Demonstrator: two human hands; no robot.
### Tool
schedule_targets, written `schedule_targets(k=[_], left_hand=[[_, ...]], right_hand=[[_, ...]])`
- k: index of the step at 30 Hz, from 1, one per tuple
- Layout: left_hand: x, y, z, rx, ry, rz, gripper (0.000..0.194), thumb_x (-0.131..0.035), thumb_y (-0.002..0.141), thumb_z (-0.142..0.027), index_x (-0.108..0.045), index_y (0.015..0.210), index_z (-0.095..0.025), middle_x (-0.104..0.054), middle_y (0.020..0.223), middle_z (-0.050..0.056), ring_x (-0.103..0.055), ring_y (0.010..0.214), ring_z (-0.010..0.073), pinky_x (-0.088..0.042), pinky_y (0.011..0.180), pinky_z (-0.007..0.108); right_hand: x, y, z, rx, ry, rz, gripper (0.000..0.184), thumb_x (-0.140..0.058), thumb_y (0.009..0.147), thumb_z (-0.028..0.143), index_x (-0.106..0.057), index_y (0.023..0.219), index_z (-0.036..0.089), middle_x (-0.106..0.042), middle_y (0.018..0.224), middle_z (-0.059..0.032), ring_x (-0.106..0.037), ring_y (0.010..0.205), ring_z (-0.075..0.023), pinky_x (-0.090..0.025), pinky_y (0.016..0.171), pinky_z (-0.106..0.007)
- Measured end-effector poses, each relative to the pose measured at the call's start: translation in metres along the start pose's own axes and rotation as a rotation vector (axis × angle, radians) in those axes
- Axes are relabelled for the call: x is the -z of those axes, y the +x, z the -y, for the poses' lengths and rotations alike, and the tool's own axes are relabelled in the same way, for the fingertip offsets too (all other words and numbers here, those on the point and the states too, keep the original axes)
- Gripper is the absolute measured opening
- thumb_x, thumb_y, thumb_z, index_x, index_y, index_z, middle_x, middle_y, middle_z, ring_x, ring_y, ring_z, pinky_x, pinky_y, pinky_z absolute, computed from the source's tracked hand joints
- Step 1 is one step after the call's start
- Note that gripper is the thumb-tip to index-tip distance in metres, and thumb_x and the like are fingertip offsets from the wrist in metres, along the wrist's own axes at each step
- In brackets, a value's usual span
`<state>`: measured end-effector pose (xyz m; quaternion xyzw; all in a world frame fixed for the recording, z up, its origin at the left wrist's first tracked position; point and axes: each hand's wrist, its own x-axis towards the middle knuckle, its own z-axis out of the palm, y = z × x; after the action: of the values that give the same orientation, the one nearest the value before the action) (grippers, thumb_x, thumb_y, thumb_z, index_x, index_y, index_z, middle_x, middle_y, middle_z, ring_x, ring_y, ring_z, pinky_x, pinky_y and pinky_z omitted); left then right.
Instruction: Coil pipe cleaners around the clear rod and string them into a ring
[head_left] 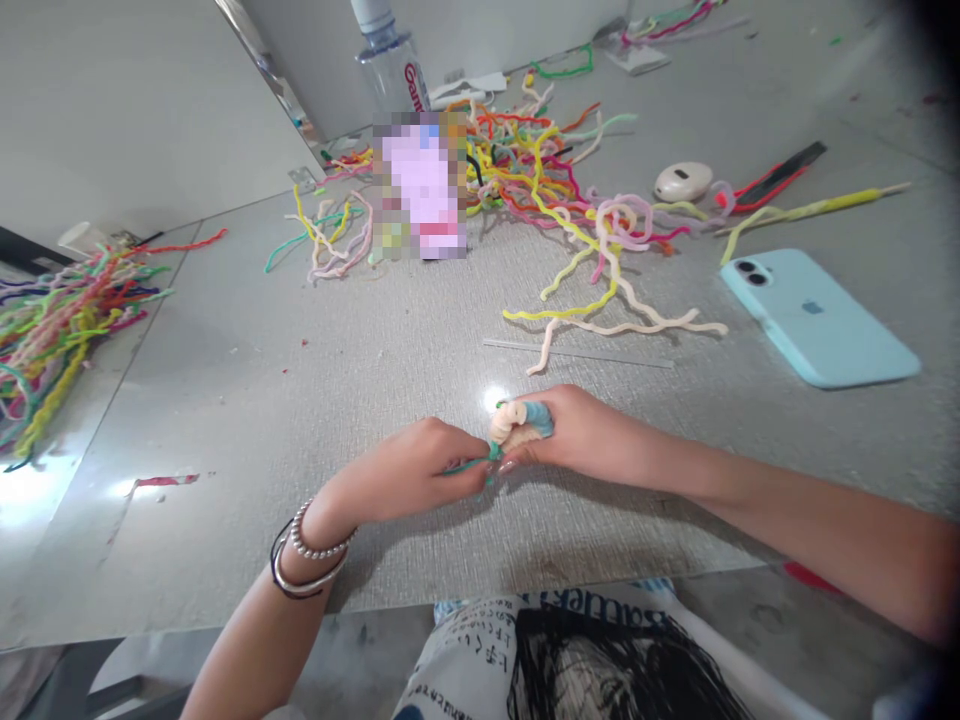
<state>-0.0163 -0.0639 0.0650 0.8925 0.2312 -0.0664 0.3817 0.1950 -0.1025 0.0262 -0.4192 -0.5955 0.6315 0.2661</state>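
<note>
Near the table's front edge, my right hand (574, 435) grips a small figure of coiled pipe cleaners (517, 418), cream with a blue part on its right. My left hand (427, 468) meets it from the left, thumb and fingers pinched on a green pipe cleaner (469, 465). That green strand runs to the figure's lower left side, where the right thumb and fingertips are close by. The far side of the figure is hidden by my right fingers. A silver bead bracelet (322, 550) and a dark cord circle my left wrist.
Behind my hands lie a thin clear stick (577, 354) and a tangled heap of colourful pipe cleaners (540, 170). A light blue phone (821, 318) is at right, near a white oval case (683, 181). Another pile (67, 330) lies far left. A bottle (390, 75) stands at back.
</note>
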Motion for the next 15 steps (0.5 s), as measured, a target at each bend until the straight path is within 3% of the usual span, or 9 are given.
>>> schedule_targets(k=[4,9,15], left_hand=[[0.003,-0.001,0.002,0.034,-0.115,0.015,0.033,-0.043,0.096,-0.024,-0.061,0.07,-0.013,-0.055,0.057,-0.003,-0.046,0.051,0.0061,-0.033,0.053,0.018],[0.006,-0.003,0.001,-0.004,-0.272,0.117,0.033,-0.046,0.096,-0.027,-0.068,0.076,-0.012,-0.06,0.056,-0.001,-0.051,0.05,0.0064,-0.037,0.052,0.016],[0.008,-0.003,0.001,0.009,-0.329,0.183,0.035,-0.046,0.097,-0.03,-0.071,0.082,-0.011,-0.059,0.056,-0.001,-0.05,0.05,0.0067,-0.038,0.05,0.015]], right_hand=[[0.006,0.0,0.004,0.013,0.267,0.174,0.034,-0.082,0.07,0.031,-0.059,0.092,0.021,-0.052,0.071,0.007,-0.051,0.068,-0.0093,-0.041,0.065,-0.021],[0.014,-0.006,0.016,-0.133,0.304,0.341,0.033,-0.069,0.084,0.044,-0.058,0.103,0.02,-0.061,0.095,-0.0021,-0.061,0.077,-0.0126,-0.046,0.062,-0.021],[0.014,-0.006,0.013,-0.213,0.39,0.357,0.032,-0.07,0.083,0.044,-0.059,0.099,0.019,-0.062,0.093,-0.0018,-0.063,0.074,-0.0116,-0.049,0.06,-0.02]])
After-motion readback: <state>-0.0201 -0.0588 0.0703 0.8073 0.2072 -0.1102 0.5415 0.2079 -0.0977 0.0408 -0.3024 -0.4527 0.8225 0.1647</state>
